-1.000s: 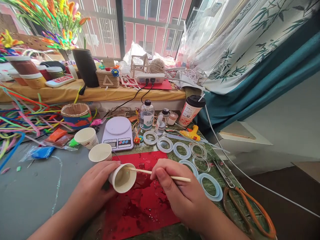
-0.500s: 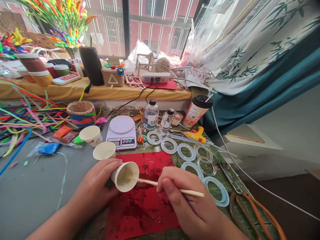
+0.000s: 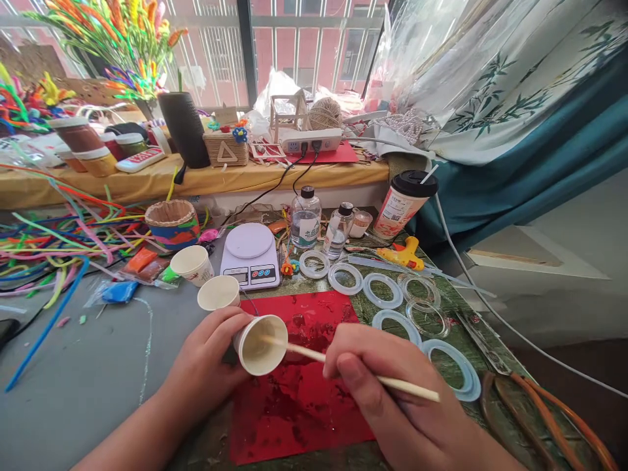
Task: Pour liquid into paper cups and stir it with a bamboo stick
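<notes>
A white paper cup [image 3: 261,353] is tilted toward the camera above a stained red sheet [image 3: 304,412], and my left hand [image 3: 209,363] is wrapped round its left side. Pale liquid shows inside it. My right hand [image 3: 387,386] pinches a thin wooden stick [image 3: 409,387] whose far tip reaches into the cup. Behind my left hand stands a second paper cup [image 3: 218,294], with a third paper cup [image 3: 192,265] farther back. A white digital scale [image 3: 251,252] sits beyond the sheet. Pale blue ring moulds [image 3: 454,369] lie to the right.
Two clear bottles [image 3: 305,219] stand behind the scale. At the right are a lidded drink cup [image 3: 400,209], a yellow glue gun [image 3: 405,254] and orange-handled scissors [image 3: 547,412]. Coloured pipe cleaners [image 3: 78,229] cover the far left, near a painted bowl [image 3: 173,226].
The whole view has shifted, so most things appear farther right. Within the cup, the stick's tip has moved slightly; both hands keep their holds.
</notes>
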### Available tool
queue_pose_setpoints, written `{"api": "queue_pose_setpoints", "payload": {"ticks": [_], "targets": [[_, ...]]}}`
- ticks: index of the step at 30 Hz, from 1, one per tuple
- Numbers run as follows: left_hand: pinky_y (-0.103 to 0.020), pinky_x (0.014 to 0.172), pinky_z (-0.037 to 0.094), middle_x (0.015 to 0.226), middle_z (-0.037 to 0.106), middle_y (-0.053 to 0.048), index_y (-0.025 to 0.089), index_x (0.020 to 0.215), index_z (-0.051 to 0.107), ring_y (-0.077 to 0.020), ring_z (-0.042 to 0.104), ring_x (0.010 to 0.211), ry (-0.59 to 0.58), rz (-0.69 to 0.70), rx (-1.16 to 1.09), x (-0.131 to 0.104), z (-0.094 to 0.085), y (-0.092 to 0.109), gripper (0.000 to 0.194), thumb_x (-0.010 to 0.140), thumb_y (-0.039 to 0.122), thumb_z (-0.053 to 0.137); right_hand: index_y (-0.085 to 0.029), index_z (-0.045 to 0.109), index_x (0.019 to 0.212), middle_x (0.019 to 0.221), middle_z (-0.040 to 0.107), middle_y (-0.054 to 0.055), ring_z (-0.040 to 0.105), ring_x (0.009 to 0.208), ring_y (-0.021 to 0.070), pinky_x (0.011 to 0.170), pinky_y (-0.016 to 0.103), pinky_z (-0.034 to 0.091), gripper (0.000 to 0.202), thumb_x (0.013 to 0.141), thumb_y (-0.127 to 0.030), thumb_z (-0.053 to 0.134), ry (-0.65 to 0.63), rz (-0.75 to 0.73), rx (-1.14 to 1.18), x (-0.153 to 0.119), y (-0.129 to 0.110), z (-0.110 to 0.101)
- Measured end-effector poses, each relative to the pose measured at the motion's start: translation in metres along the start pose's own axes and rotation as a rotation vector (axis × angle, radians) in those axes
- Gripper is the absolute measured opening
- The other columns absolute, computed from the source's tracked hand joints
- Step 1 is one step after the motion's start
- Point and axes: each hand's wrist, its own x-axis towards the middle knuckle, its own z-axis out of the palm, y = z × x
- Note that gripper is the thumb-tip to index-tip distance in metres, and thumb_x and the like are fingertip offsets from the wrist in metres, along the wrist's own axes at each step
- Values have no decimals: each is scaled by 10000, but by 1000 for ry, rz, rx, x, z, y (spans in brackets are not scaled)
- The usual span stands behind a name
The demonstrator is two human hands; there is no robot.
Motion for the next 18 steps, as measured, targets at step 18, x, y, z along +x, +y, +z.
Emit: {"api": "queue_pose_setpoints", "payload": {"ticks": [18], "targets": [[-416, 1006, 664, 1242, 815, -93, 266, 1337, 626, -284, 807, 1160, 14, -12, -136, -6, 6, -10, 510, 900, 309, 886, -228, 579, 872, 746, 616, -45, 576, 648, 95, 612, 213, 453, 299, 1146, -171, 474, -17, 34, -18, 3, -9, -8]]}}
